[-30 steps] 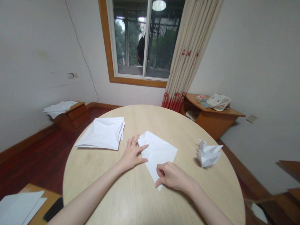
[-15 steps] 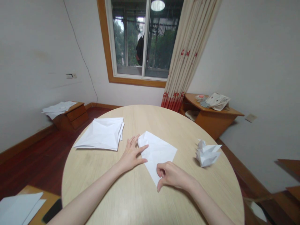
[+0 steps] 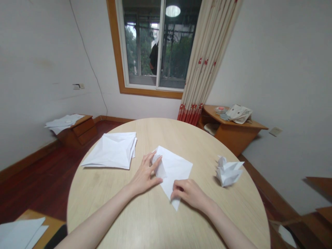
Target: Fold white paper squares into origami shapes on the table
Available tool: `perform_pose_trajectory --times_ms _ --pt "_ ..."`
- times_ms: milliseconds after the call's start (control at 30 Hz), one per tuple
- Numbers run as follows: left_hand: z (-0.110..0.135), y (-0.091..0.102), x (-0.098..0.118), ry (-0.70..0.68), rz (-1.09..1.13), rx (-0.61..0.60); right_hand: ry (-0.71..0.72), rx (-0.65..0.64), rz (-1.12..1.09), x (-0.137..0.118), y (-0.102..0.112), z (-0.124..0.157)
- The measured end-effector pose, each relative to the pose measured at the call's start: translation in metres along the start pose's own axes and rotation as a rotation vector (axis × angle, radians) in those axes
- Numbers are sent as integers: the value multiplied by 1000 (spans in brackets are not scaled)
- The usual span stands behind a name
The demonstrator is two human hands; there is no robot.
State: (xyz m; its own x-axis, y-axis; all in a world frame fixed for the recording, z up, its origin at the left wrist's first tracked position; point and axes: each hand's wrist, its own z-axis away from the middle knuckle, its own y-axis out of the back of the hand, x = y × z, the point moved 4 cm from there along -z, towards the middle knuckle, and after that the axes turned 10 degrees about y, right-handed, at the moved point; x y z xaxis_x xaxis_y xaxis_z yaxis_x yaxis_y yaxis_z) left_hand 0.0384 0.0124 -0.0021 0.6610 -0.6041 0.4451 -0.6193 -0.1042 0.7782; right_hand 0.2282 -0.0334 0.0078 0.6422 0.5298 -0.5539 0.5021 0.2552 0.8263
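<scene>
A white sheet of paper folded into a triangle [image 3: 175, 169] lies on the round wooden table [image 3: 145, 228] in front of me. My left hand [image 3: 145, 174] pinches the paper's left corner and lifts it up off the table. Fingers curled, my right hand [image 3: 187, 193] presses down on the near part of the sheet, just above its pointed tip.
A stack of creased white sheets [image 3: 111, 152] lies at the table's left. A folded paper figure [image 3: 228, 171] stands at the right. Low wooden cabinets stand by the left wall [image 3: 77, 128] and under the curtain [image 3: 233, 129]. More paper [image 3: 18, 233] lies at the bottom left.
My left hand went from lying flat on the paper's left corner to gripping and raising that corner. My right hand shifted slightly up onto the sheet.
</scene>
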Motion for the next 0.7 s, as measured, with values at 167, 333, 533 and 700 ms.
perform_pose_trajectory --times_ms 167,333,533,700 --pt "2 4 1 3 84 53 102 110 76 -4 8 0" --pt "3 8 -2 64 135 33 177 119 74 -4 10 0" --pt "1 16 -13 97 263 66 147 7 60 3 5 1" --pt "-1 20 -24 162 399 27 124 -64 69 6 3 1"
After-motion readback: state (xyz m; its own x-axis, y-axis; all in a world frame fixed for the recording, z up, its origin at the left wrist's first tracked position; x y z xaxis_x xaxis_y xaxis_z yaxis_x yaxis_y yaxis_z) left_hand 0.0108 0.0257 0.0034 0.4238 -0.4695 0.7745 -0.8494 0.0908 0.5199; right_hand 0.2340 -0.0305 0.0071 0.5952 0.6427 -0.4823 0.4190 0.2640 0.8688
